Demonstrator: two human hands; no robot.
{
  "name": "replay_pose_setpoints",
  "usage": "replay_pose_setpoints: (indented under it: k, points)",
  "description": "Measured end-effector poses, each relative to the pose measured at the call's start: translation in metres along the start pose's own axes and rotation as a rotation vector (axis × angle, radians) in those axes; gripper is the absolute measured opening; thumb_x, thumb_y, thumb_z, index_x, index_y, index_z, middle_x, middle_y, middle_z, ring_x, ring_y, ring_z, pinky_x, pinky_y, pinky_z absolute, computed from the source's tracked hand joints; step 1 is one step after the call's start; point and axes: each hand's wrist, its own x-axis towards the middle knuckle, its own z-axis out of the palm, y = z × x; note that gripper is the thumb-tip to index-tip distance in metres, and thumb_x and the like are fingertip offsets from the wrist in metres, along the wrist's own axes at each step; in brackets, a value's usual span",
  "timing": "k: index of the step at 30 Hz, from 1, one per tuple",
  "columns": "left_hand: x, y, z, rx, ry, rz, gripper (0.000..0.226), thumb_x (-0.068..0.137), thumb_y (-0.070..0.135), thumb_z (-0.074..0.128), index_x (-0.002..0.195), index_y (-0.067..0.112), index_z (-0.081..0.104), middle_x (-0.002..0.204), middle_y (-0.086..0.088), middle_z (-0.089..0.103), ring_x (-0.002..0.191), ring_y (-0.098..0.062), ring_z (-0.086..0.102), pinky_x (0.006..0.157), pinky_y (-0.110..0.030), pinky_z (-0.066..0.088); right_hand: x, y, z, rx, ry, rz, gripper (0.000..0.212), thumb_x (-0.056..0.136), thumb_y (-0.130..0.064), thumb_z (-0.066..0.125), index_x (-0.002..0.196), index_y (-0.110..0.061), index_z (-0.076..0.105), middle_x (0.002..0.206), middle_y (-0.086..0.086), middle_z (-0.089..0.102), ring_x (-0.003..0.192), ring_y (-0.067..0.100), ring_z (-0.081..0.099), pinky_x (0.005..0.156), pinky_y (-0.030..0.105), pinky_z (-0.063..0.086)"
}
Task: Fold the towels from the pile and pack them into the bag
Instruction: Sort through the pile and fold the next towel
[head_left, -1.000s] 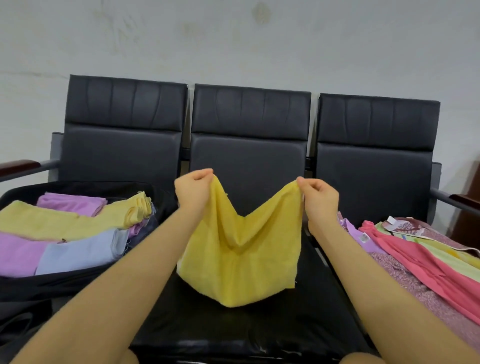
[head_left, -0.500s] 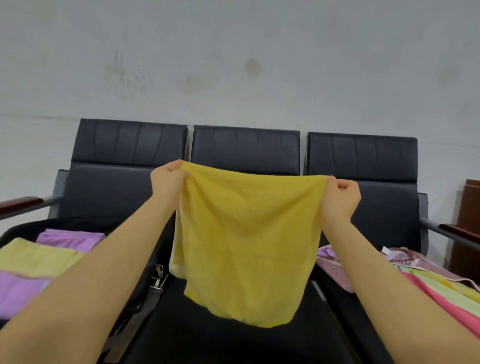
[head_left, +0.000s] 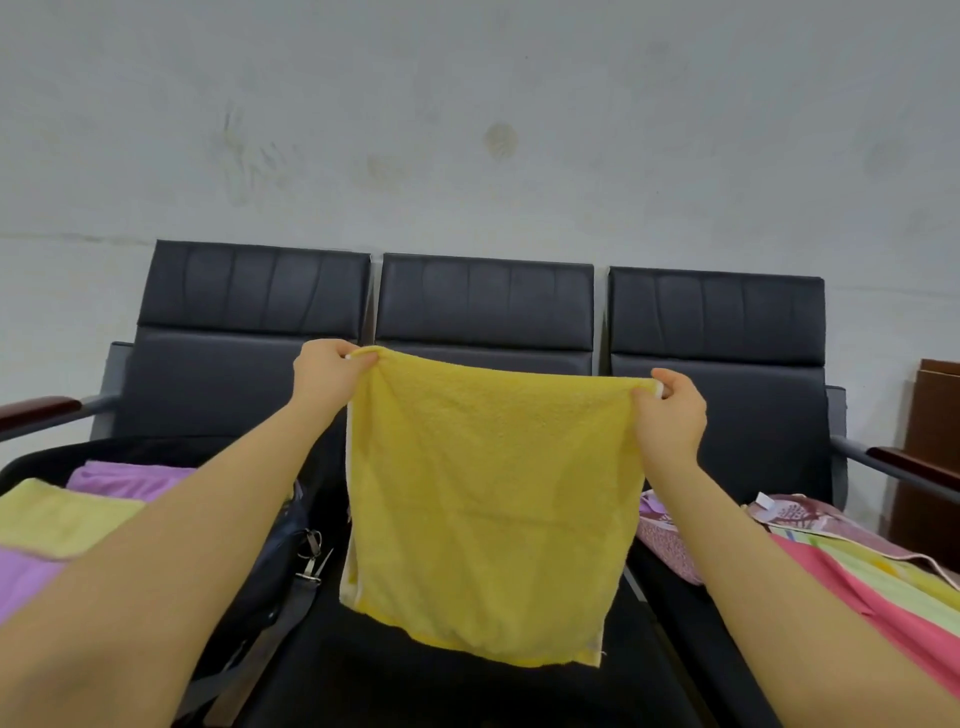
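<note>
Head view shows a grey wall (head_left: 467, 130) behind a row of three black seats (head_left: 483, 306), and the middle seat is the landmark for all places below. In front of the middle seat a yellow towel (head_left: 483, 499) hangs spread in the air, its top edge stretched almost level and its lower edge free above the seat cushion. On the seat to the left of the middle one lies a black bag (head_left: 249, 561), open, with folded towels (head_left: 67, 514) inside it — yellow-green and purple ones are visible, partly hidden by the left forearm. A metal clip and a strap of the bag hang at the edge next to the middle seat. On the seat to the right of the middle one lies the pile of towels (head_left: 857, 571), not folded, in pink, light green and patterned cloth. The left hand (head_left: 324, 376) pinches the upper left corner of the yellow towel, fingers clamped on the cloth. The right hand (head_left: 675, 410) grips the upper right corner in the same way — fingers curled tight around it.
</note>
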Motion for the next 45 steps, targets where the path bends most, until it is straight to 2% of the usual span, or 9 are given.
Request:
replay_pose_setpoints:
  k: [2, 5, 8, 17, 23, 28, 36, 39, 45]
  points:
    - [-0.003, -0.003, 0.001, -0.035, 0.032, -0.008, 0.011, 0.09, 0.021, 0.063, 0.086, 0.011, 0.066, 0.087, -0.008, 0.063, 0.081, -0.016, 0.055, 0.075, -0.03, 0.042, 0.0, 0.004, -0.001, -0.099, -0.023, -0.047, 0.034, 0.092, -0.003, 0.05, 0.124, -0.004, 0.057, 0.117, 0.013, 0.061, 0.105, 0.026, 0.058, 0.086, 0.032, 0.047]
    - [-0.007, -0.009, 0.003, -0.044, 0.053, -0.016, 0.014, 0.089, 0.019, 0.064, 0.09, 0.006, 0.067, 0.084, -0.006, 0.062, 0.08, -0.017, 0.055, 0.074, -0.031, 0.044, -0.002, 0.011, 0.0, -0.183, -0.009, -0.087, 0.019, 0.092, -0.007, 0.053, 0.105, -0.003, 0.066, 0.108, 0.014, 0.06, 0.091, 0.022, 0.056, 0.072, 0.024, 0.043]
    - [-0.01, -0.021, 0.005, -0.012, 0.039, -0.042, 0.016, 0.088, 0.021, 0.066, 0.089, 0.004, 0.065, 0.082, -0.007, 0.061, 0.074, -0.016, 0.053, 0.07, -0.032, 0.042, -0.005, 0.021, 0.001, -0.251, 0.019, -0.052, 0.012, 0.092, -0.017, 0.056, 0.096, -0.012, 0.066, 0.111, 0.013, 0.051, 0.091, 0.031, 0.056, 0.08, 0.042, 0.047]
    - [-0.012, -0.039, 0.008, 0.001, 0.037, -0.104, 0.026, 0.092, 0.026, 0.06, 0.085, 0.001, 0.065, 0.07, -0.008, 0.057, 0.059, -0.018, 0.053, 0.058, -0.026, 0.043, -0.007, 0.033, 0.001, -0.195, -0.028, -0.009, 0.015, 0.093, -0.019, 0.054, 0.096, -0.007, 0.063, 0.073, -0.001, 0.055, 0.07, 0.017, 0.051, 0.056, 0.026, 0.036]
    - [-0.014, -0.047, 0.012, -0.129, 0.018, -0.125, 0.01, 0.091, 0.015, 0.061, 0.092, 0.007, 0.066, 0.072, -0.008, 0.062, 0.062, -0.012, 0.057, 0.061, -0.022, 0.043, -0.01, 0.031, 0.0, -0.119, 0.006, -0.033, 0.016, 0.09, -0.007, 0.056, 0.103, -0.005, 0.065, 0.085, 0.005, 0.061, 0.08, 0.019, 0.056, 0.068, 0.027, 0.04]
    - [-0.018, -0.059, 0.014, -0.231, -0.015, -0.139, 0.008, 0.089, 0.008, 0.062, 0.097, 0.008, 0.066, 0.085, -0.009, 0.067, 0.072, -0.014, 0.065, 0.077, -0.031, 0.054, -0.009, 0.038, -0.005, -0.118, -0.013, -0.031, 0.024, 0.088, 0.0, 0.058, 0.11, -0.005, 0.066, 0.096, 0.007, 0.065, 0.09, 0.019, 0.06, 0.08, 0.029, 0.047]
    - [-0.028, -0.087, 0.036, -0.086, -0.011, -0.155, 0.009, 0.091, 0.017, 0.061, 0.093, 0.009, 0.065, 0.076, -0.005, 0.064, 0.054, -0.015, 0.059, 0.057, -0.022, 0.045, -0.012, 0.074, -0.003, -0.19, -0.031, 0.045, 0.012, 0.089, -0.01, 0.058, 0.089, -0.015, 0.069, 0.079, 0.002, 0.064, 0.077, 0.023, 0.063, 0.067, 0.032, 0.048]
    - [-0.028, -0.105, 0.056, -0.102, -0.03, -0.215, 0.011, 0.094, 0.018, 0.057, 0.096, 0.008, 0.062, 0.082, -0.006, 0.064, 0.06, -0.019, 0.064, 0.066, -0.031, 0.053, -0.01, 0.097, 0.01, -0.237, -0.049, 0.064, 0.008, 0.096, -0.015, 0.053, 0.093, -0.014, 0.061, 0.072, 0.001, 0.059, 0.065, 0.025, 0.064, 0.065, 0.036, 0.051]
    - [0.005, -0.114, 0.102, -0.228, -0.026, -0.247, 0.008, 0.098, 0.016, 0.047, 0.096, 0.011, 0.052, 0.095, -0.008, 0.056, 0.092, -0.027, 0.061, 0.073, -0.035, 0.053, 0.021, 0.119, 0.051, -0.17, -0.09, 0.061, 0.006, 0.098, -0.011, 0.043, 0.097, -0.013, 0.048, 0.086, 0.003, 0.052, 0.077, 0.018, 0.05, 0.059, 0.026, 0.04]
